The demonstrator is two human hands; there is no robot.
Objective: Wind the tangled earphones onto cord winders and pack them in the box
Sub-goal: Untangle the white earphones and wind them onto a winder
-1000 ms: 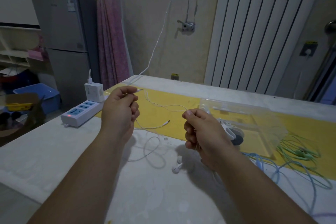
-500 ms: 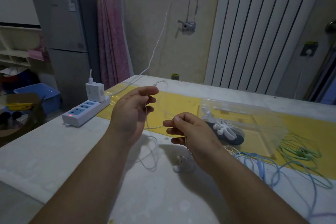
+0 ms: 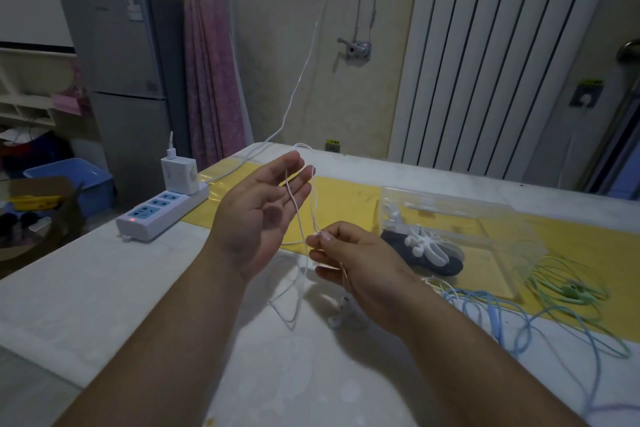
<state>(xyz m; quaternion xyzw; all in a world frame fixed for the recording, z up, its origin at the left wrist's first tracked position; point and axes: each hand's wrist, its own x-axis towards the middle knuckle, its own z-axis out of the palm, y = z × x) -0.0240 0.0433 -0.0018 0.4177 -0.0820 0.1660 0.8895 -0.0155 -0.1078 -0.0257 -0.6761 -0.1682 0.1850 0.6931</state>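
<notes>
My left hand (image 3: pixel 263 215) is raised palm up with fingers straight, and the white earphone cord (image 3: pixel 300 243) is looped over its fingertips. My right hand (image 3: pixel 349 253) pinches the same cord just below, to the right. The cord hangs down to the table, where its white earbuds (image 3: pixel 341 312) lie. A clear plastic box (image 3: pixel 485 218) stands to the right with a white cord winder (image 3: pixel 424 241) and a dark one (image 3: pixel 436 262) inside. Blue earphones (image 3: pixel 491 315) and green earphones (image 3: pixel 568 288) lie tangled at the right.
A white power strip (image 3: pixel 156 215) with a charger (image 3: pixel 178 175) plugged in sits at the table's left edge. A yellow runner (image 3: pixel 346 198) crosses the white table (image 3: pixel 104 288). A white cable (image 3: pixel 304 62) runs up the wall from the table's far edge.
My left hand has opened from a fist to a flat palm and lifted toward the middle. The cord now drapes over its fingers, and my right hand has moved left to pinch it.
</notes>
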